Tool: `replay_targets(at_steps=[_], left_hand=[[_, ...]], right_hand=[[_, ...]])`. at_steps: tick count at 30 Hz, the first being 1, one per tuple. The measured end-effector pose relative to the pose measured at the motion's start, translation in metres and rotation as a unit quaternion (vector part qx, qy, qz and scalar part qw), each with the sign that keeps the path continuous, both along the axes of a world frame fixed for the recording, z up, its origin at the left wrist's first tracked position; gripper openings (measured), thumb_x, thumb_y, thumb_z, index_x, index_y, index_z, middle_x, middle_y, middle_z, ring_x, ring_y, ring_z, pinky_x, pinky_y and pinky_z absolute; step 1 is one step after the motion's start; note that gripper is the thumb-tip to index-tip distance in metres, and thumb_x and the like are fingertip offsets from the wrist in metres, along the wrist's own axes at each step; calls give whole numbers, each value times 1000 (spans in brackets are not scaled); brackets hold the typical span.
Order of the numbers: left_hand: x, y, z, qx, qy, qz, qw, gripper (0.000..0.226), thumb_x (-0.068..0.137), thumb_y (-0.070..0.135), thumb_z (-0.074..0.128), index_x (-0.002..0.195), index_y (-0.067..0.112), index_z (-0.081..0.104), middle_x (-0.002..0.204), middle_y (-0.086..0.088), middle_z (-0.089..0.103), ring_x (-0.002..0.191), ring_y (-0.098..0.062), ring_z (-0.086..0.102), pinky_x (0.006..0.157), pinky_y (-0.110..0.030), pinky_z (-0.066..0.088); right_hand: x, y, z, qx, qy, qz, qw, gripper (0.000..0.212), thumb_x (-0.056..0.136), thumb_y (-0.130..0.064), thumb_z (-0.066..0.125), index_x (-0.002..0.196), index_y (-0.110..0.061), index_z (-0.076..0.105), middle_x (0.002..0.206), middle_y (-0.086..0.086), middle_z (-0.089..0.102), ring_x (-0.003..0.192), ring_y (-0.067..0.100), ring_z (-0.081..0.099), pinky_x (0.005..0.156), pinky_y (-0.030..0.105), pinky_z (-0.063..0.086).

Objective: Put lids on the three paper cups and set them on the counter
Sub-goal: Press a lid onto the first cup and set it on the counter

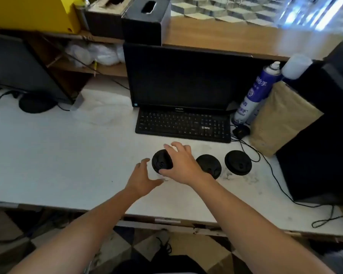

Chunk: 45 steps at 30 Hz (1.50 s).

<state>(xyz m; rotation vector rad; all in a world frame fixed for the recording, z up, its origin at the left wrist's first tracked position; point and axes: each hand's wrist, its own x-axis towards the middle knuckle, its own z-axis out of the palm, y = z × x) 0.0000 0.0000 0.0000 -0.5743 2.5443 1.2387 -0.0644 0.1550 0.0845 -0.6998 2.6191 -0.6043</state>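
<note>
Three paper cups stand in a row on the white desk (67, 155), seen from above, so their black lids hide the cup bodies. My right hand (183, 165) is shut on the left lid (160, 161), with fingers over its far edge and the thumb at its near edge. My left hand (143, 177) is open and curved just left of and below that cup, fingers apart; whether it touches the cup wall is hidden. The middle lid (211, 163) is partly behind my right wrist. The right lid (238, 162) sits alone.
A black keyboard (183, 124) and monitor (178, 76) stand right behind the cups. A spray can (253, 95), a brown paper bag (281, 119), a black box (321, 135) and cables crowd the right. The raised wooden counter (226, 36) runs along the back.
</note>
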Motion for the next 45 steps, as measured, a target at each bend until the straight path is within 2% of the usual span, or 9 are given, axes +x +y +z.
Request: replay_targets(at_steps=[3, 6, 12, 20, 23, 27, 33, 38, 45], left_hand=[[-2, -1, -7, 42, 5, 20, 999, 97, 69, 38, 88, 147, 22, 33, 145, -7, 43, 126, -27, 51, 104, -44, 48], [-3, 0, -14, 51, 18, 5, 999, 86, 68, 38, 88, 140, 26, 43, 136, -2, 54, 119, -22, 55, 98, -36, 48], [-7, 2, -4, 81, 39, 0, 996, 77, 64, 24, 92, 127, 33, 47, 105, 17, 61, 92, 1, 59, 73, -14, 45], [-13, -2, 4, 113, 23, -12, 993, 78, 60, 17, 89, 125, 33, 50, 101, 6, 66, 85, -17, 68, 52, -31, 59], [-16, -5, 9, 121, 19, -33, 992, 78, 54, 25, 87, 122, 39, 52, 104, 7, 68, 91, -17, 68, 64, -46, 63], [-16, -10, 11, 132, 35, -42, 990, 76, 51, 27, 87, 120, 37, 55, 106, 7, 70, 97, -16, 68, 82, -50, 59], [-17, -17, 19, 155, 14, -77, 985, 70, 57, 14, 88, 116, 35, 57, 104, 2, 70, 97, -21, 68, 81, -49, 60], [-17, -12, 27, 197, 1, -104, 975, 64, 68, 0, 84, 115, 32, 55, 104, 3, 67, 96, -12, 65, 73, -24, 57], [-20, -4, 32, 161, 52, -45, 985, 67, 56, 19, 85, 113, 38, 56, 103, 6, 70, 96, -20, 68, 82, -50, 60]], right_hand=[[-3, -3, -11, -1, -18, 14, 1000, 80, 86, -39, 71, 154, -19, 34, 154, 2, 33, 139, 28, 26, 109, 40, 40], [-4, -3, -18, -31, -26, 12, 999, 78, 85, -39, 72, 151, -17, 38, 148, 2, 40, 134, 24, 32, 110, 35, 39], [-11, 5, -26, -122, -117, -64, 984, 79, 85, -43, 75, 151, -16, 41, 148, 3, 45, 135, 21, 42, 113, 34, 38], [-22, 8, -21, -94, -148, -22, 984, 72, 93, -41, 67, 153, -14, 40, 147, 3, 43, 137, 20, 38, 117, 36, 34], [-27, 8, -15, -99, -149, -1, 984, 63, 94, -37, 67, 149, -14, 46, 140, 4, 46, 131, 21, 42, 113, 36, 38], [-33, 8, -15, -103, -159, 24, 982, 66, 92, -38, 68, 150, -17, 44, 141, -2, 44, 132, 18, 41, 113, 37, 39], [-38, 10, -13, -146, -176, 37, 973, 62, 90, -31, 72, 147, -23, 51, 138, -9, 47, 125, 13, 47, 97, 22, 43], [-35, 4, -9, -119, -115, 55, 985, 56, 88, -44, 60, 141, -27, 54, 123, -10, 44, 118, 12, 46, 99, 26, 43], [-39, 0, -3, -116, -72, 33, 990, 44, 91, -38, 61, 134, -28, 55, 122, -6, 45, 112, 14, 48, 92, 27, 45]])
